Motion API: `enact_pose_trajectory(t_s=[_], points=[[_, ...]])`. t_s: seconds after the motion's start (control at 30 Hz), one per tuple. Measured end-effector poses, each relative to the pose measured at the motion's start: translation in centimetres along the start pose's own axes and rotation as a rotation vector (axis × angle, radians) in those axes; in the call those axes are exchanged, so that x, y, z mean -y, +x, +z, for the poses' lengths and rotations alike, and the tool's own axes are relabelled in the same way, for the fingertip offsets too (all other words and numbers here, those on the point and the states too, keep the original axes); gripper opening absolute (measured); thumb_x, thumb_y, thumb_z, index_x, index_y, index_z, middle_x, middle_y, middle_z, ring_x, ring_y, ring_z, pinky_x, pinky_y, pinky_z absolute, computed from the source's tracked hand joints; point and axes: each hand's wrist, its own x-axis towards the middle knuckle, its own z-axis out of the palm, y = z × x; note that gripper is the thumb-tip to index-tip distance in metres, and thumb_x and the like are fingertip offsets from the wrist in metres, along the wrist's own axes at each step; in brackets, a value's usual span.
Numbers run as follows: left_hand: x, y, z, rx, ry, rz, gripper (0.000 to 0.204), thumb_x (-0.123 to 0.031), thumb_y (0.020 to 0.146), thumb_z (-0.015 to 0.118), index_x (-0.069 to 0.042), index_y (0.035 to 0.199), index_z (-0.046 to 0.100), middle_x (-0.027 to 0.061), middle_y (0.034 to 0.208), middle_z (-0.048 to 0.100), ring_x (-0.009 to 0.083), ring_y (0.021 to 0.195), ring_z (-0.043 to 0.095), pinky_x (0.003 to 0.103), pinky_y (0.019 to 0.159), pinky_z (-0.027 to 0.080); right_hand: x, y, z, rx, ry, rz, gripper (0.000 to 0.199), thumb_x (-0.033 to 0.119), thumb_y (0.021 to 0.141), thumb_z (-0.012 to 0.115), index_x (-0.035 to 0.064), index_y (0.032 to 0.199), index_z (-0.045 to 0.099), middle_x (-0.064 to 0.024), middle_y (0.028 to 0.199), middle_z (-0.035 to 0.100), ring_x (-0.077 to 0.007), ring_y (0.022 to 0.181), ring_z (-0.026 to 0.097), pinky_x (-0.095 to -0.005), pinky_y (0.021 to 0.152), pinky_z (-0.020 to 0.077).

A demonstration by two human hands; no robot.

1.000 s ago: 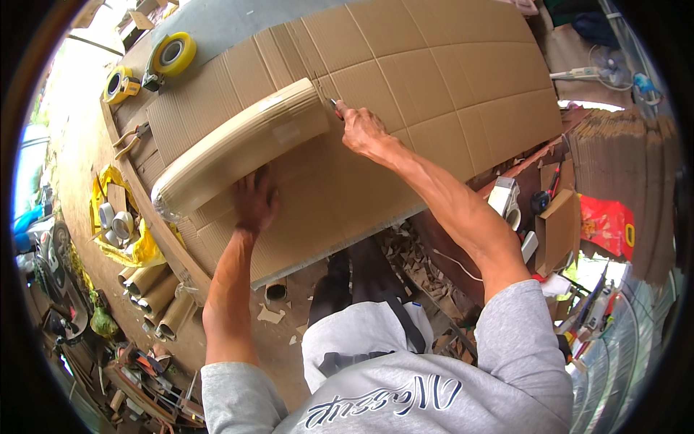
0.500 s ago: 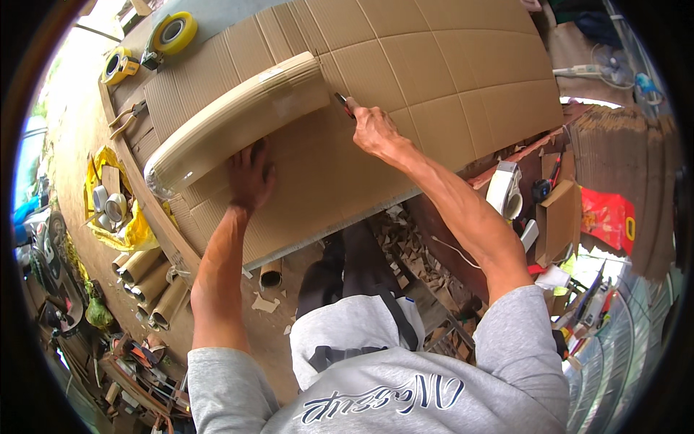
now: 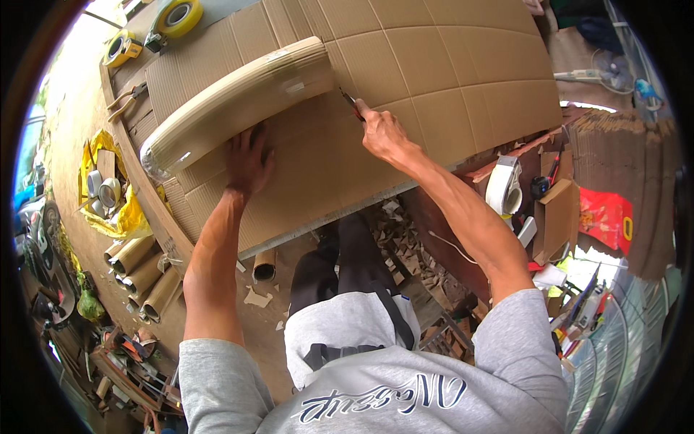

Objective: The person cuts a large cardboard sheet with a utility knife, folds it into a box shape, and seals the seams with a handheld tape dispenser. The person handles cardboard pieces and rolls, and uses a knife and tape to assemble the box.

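A long brown cardboard bundle (image 3: 238, 101) lies slanted across a large flat cardboard sheet (image 3: 434, 65). Clear wrap covers its left end, and a bit of tape shows near the right one. My left hand (image 3: 249, 159) is pressed on the sheet along the bundle's near side, fingers spread, with the fingertips in its shadow. In my right hand (image 3: 387, 134) is a utility knife (image 3: 351, 103), its tip at the sheet just off the bundle's right end. The fingers are wrapped around the handle.
A yellow tape roll (image 3: 177, 16), a tape measure (image 3: 121, 49) and pliers (image 3: 126, 101) lie at the far left. Cardboard tubes (image 3: 134, 257) and a yellow bag (image 3: 126, 217) sit below on the floor. At right are a white tape dispenser (image 3: 501, 186) and a small open box (image 3: 558, 217).
My right hand has drawn the knife a little toward me and to the right, past the bundle's end. My left hand stays on the sheet. The whole view has shifted slightly.
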Motion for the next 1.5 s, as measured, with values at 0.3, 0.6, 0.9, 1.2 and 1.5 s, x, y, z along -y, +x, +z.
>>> enact_pose_trajectory(t_s=[0.3, 0.6, 0.9, 1.2, 1.5], points=[[0.0, 0.0, -0.1, -0.032, -0.014, 0.021, 0.069, -0.028, 0.08, 0.07, -0.012, 0.144, 0.051, 0.0155, 0.139, 0.046, 0.0403, 0.127, 0.045, 0.056, 0.107, 0.036, -0.3, -1.6, 0.7, -0.037, -0.013, -0.019, 0.051, 0.007, 0.093, 0.052, 0.0034, 0.144, 0.049, -0.0331, 0.088, 0.067, -0.0523, 0.088, 0.065, -0.0566, 0.077, 0.0532], [-0.1, -0.2, 0.1, 0.037, -0.041, -0.033, 0.07, -0.024, 0.083, 0.068, -0.013, 0.148, 0.047, 0.0172, 0.144, 0.042, 0.0429, 0.134, 0.039, 0.057, 0.115, 0.03, -0.4, -4.9, 0.8, -0.013, 0.004, -0.009, 0.049, 0.007, 0.092, 0.055, 0.0002, 0.14, 0.051, -0.0345, 0.085, 0.065, -0.0545, 0.087, 0.064, -0.0574, 0.076, 0.0522], [0.3, -0.3, 0.6, -0.055, -0.01, 0.02, 0.069, -0.029, 0.08, 0.069, -0.014, 0.145, 0.05, 0.0147, 0.141, 0.045, 0.0399, 0.13, 0.042, 0.058, 0.109, 0.034, -1.3, -7.6, 2.1, -0.041, 0.011, -0.024, 0.051, 0.006, 0.091, 0.057, -0.001, 0.141, 0.05, -0.0339, 0.081, 0.065, -0.053, 0.086, 0.064, -0.0544, 0.075, 0.0533], [0.4, -0.3, 0.7, -0.055, -0.033, 0.038, 0.067, -0.028, 0.082, 0.069, -0.014, 0.144, 0.05, 0.0137, 0.143, 0.044, 0.04, 0.13, 0.043, 0.057, 0.111, 0.034, -1.2, -9.5, 2.2, -0.015, 0.041, -0.004, 0.053, 0.005, 0.092, 0.056, -0.0016, 0.144, 0.047, -0.0347, 0.082, 0.064, -0.0524, 0.086, 0.065, -0.054, 0.075, 0.0532], [0.6, -0.3, 0.8, -0.051, -0.075, 0.025, 0.065, -0.027, 0.082, 0.069, -0.013, 0.143, 0.051, 0.0139, 0.141, 0.046, 0.0397, 0.13, 0.043, 0.056, 0.11, 0.035, -1.3, -10.0, 2.7, -0.049, 0.035, -0.001, 0.052, 0.005, 0.093, 0.056, -0.0005, 0.144, 0.047, -0.0339, 0.083, 0.065, -0.0523, 0.086, 0.065, -0.0552, 0.075, 0.0523]])
